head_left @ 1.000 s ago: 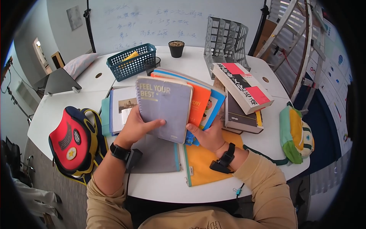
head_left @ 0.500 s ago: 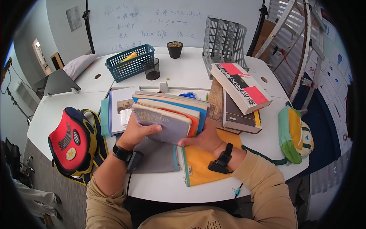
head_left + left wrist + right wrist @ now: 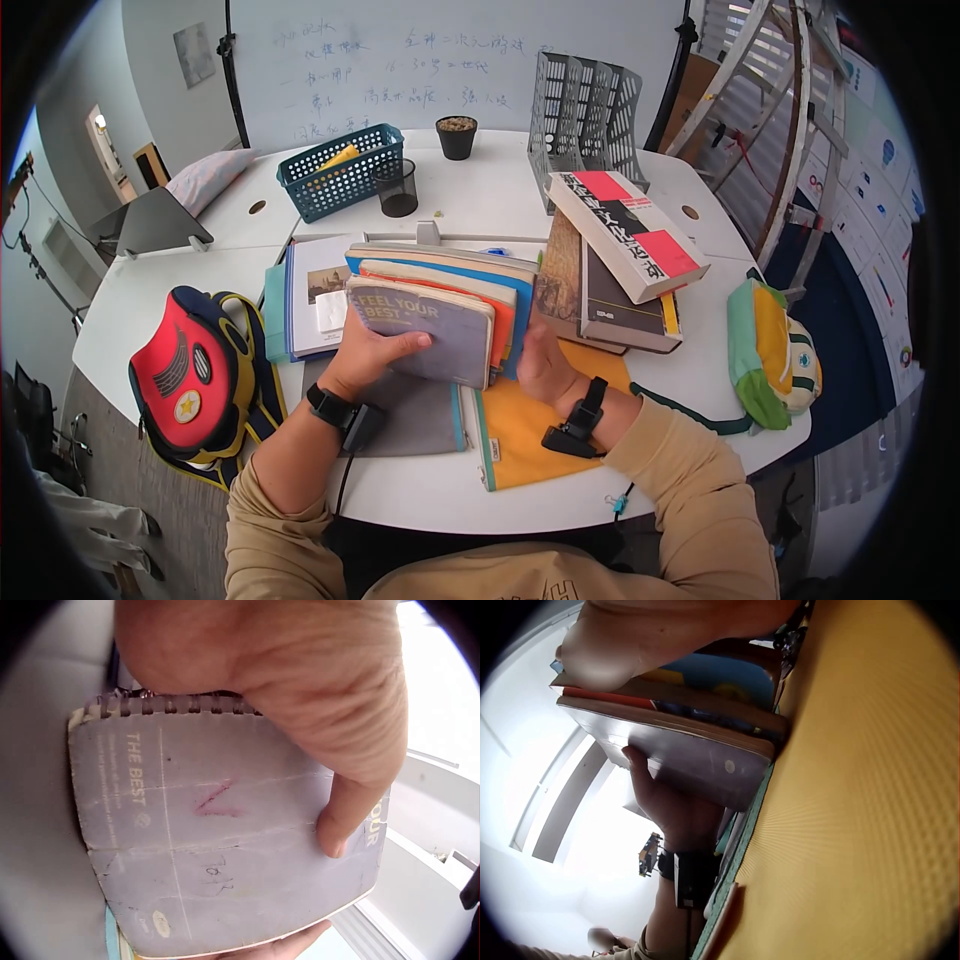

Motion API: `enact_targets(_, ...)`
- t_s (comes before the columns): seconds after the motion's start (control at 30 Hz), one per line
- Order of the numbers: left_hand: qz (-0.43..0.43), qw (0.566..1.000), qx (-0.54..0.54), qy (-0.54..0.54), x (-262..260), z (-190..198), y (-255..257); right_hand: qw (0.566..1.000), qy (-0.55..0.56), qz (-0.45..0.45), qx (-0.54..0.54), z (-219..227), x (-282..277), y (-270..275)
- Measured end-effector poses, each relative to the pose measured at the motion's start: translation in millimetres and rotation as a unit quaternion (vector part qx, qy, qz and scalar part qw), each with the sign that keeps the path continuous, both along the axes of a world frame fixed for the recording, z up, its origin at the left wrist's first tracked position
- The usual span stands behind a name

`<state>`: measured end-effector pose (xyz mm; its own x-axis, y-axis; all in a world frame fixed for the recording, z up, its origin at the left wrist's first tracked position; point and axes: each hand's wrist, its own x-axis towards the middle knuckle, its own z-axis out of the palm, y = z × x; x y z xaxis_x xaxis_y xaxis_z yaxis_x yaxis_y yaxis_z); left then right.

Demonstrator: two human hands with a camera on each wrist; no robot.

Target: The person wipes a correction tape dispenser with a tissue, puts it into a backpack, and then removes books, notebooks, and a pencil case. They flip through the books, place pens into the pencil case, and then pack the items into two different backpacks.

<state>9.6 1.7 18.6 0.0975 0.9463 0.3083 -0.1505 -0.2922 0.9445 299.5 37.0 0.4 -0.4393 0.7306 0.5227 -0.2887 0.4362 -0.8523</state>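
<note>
A purple spiral notebook (image 3: 425,335) is the front one of a stack with an orange book (image 3: 505,330) and a blue book (image 3: 522,345); their edges stand stepped above the gray and yellow pouches. My left hand (image 3: 368,358) grips the stack's left side, its thumb lying across the purple cover (image 3: 225,825) in the left wrist view. Against the right side of the stack rests my right hand (image 3: 548,372), thumb off the front cover; its other fingers are mostly hidden. In the right wrist view this hand (image 3: 667,641) lies beside the blue book (image 3: 727,675).
Thick books (image 3: 630,235) lie right of the stack, before a gray file rack (image 3: 585,120). A teal basket (image 3: 340,178), mesh cup (image 3: 397,190) and potted plant (image 3: 456,140) stand behind. A red backpack (image 3: 185,370) is at left, a green-yellow bag (image 3: 765,345) at right.
The stack has come down lower and more upright, its fanned books drawn closer together. My right thumb has moved off the purple cover to the stack's right side.
</note>
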Motion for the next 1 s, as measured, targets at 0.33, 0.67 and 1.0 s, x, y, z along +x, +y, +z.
enact_targets(0.33, -0.004, 0.998, 0.042, 0.055, 5.2, 13.5, -7.9, 0.999, -0.032, -0.041, 0.000, 5.3, 2.0, -5.5)
enact_targets(0.67, 0.042, 0.993, 0.083, 0.074, 14.5, 15.6, -10.9, 0.994, -0.029, -0.104, -0.026, 5.0, -2.0, -7.7)
enact_targets(1.0, 0.111, 0.992, 0.067, 0.010, 14.6, 18.3, -10.0, 0.997, 0.073, 0.023, -0.014, 17.2, -2.2, -7.4)
